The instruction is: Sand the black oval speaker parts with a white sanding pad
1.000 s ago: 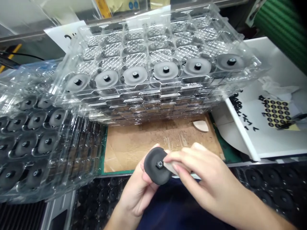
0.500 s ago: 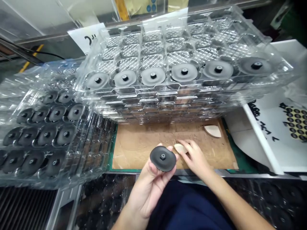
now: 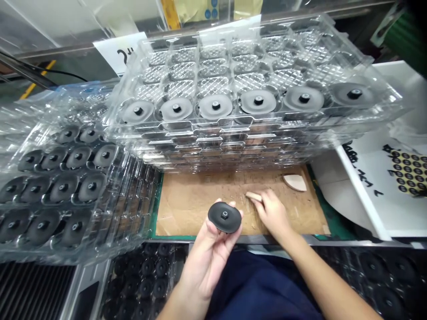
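My left hand (image 3: pixel 210 258) is closed around the edge of a black oval disc (image 3: pixel 224 218) with a small raised hub at its centre, face up above the bench. To the right, my right hand (image 3: pixel 271 213) pinches a small pale piece (image 3: pixel 254 196), seen nearly edge-on, just over the brown cardboard (image 3: pixel 200 195). A second pale, wedge-shaped piece (image 3: pixel 295 182) lies on the cardboard beyond my right hand. Behind, the top clear plastic tray (image 3: pixel 233 119) of a stack holds a front row of similar black discs (image 3: pixel 215 106).
At left, another clear tray stack (image 3: pixel 133 195) carries rows of black discs (image 3: pixel 63 187). A white box (image 3: pixel 362 195) with a sheet of round black stickers (image 3: pixel 412 171) stands at right. More trayed discs (image 3: pixel 147 266) sit below the bench's metal edge (image 3: pixel 320 242).
My right hand has moved slightly right, away from the disc, turning the pale piece more edge-on. My left hand keeps hold of the disc, shifted slightly left.
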Available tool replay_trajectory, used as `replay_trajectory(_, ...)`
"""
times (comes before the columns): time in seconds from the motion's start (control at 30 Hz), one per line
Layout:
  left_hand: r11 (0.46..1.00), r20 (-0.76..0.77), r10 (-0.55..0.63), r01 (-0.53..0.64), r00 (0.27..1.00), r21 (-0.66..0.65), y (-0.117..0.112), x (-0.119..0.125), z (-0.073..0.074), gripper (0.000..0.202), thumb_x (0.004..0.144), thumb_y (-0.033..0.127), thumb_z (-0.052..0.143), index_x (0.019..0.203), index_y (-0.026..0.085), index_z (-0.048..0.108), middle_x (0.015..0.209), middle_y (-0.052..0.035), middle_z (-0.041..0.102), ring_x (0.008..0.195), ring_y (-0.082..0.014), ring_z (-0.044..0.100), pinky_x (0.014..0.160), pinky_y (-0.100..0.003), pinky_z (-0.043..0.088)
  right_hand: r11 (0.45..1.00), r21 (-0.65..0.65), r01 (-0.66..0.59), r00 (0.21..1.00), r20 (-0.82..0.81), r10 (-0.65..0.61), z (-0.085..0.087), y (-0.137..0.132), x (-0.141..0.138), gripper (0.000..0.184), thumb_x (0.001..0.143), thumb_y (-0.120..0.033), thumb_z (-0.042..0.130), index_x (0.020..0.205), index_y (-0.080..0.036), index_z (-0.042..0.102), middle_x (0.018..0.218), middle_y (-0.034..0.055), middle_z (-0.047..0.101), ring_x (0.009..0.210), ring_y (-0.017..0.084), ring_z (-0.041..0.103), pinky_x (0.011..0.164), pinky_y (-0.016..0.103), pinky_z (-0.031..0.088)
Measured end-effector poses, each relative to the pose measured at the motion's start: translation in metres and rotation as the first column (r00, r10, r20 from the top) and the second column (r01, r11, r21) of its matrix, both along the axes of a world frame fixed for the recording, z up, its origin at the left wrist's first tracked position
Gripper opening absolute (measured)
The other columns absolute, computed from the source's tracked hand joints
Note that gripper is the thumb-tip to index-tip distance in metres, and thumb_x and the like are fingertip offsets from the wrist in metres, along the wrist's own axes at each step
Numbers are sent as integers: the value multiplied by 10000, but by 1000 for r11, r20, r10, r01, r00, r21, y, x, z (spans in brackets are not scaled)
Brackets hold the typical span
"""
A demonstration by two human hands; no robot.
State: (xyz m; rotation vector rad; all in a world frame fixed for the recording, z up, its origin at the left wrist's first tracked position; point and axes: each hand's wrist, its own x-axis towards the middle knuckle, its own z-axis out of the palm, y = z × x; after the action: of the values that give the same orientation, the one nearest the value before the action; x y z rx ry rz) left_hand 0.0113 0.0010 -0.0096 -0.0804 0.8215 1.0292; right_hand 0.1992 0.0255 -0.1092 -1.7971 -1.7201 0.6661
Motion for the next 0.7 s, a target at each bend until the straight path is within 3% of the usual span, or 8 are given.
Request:
replay_trajectory(0.07,1000,-8,16,-16,1000,1,-2,0,1,456,712,331,734,1138,207,632,1198,-86,667,1129,-272,600,1057,-414,401,1000,-21,9,998,-58,-11,18,9,0,253,893,-259,471,1050,-128,619,870,87,651,734,193,604,700,356,520)
replay_trajectory(0.13,1000,-21,20,-20,1000,13,-4,0,2,485,691,318,752,1146,204,628,1214,-97,654,1139,-275,591,1053,-419,402,999,-37,-18,992,-124,13,48,11,-6,233,886,-270,490,1034,-138,612,835,60,670,648,161,608,603,289,519)
replay_trajectory(0.27,997,-91,-8,14,996,71,-7,4,3,527,669,297,773,1165,207,619,1170,-99,671,1094,-251,610,1009,-385,441,971,79,-225,917,-320,238,120,1,-32,206,897,-245,497,1050,-187,621,971,39,682,852,140,637,729,231,510)
replay_trajectory(0.37,995,-154,-51,63,987,74,-7,7,6,457,710,268,743,1152,249,628,1143,-64,687,1049,-217,631,908,-299,502,896,138,-421,823,-358,442,155,-4,-45,212,885,-127,468,1020,-159,629,895,37,669,811,123,621,723,212,483)
replay_trajectory(0.43,994,-196,-44,63,980,94,-5,8,11,433,704,242,746,1123,283,642,1142,-32,690,1022,-198,639,838,-253,523,846,54,-531,787,-339,516,163,-1,-48,205,870,-85,486,966,-175,643,864,11,664,777,109,611,702,196,467)
replay_trajectory(0.5,987,-219,-60,90,974,130,-4,10,17,388,687,252,760,1066,256,674,1070,-34,714,985,-197,649,828,-248,523,865,84,-495,813,-305,495,164,2,-50,195,875,-89,487,954,-166,647,863,15,659,778,114,603,711,206,460)
replay_trajectory(0.6,979,-186,-98,128,978,156,-3,10,24,359,647,309,788,987,222,713,975,-41,736,952,-192,660,842,-234,515,903,273,-333,862,-301,408,161,-1,-52,218,896,-114,438,1009,-101,624,835,61,640,761,143,589,714,248,470)
replay_trajectory(0.7,984,-188,-53,83,981,159,-2,4,25,477,563,238,841,1019,284,706,1054,-10,726,960,-181,664,833,-216,520,881,170,-441,789,-394,471,162,-9,-50,202,886,-91,451,990,-140,617,844,33,645,764,120,592,699,214,472)
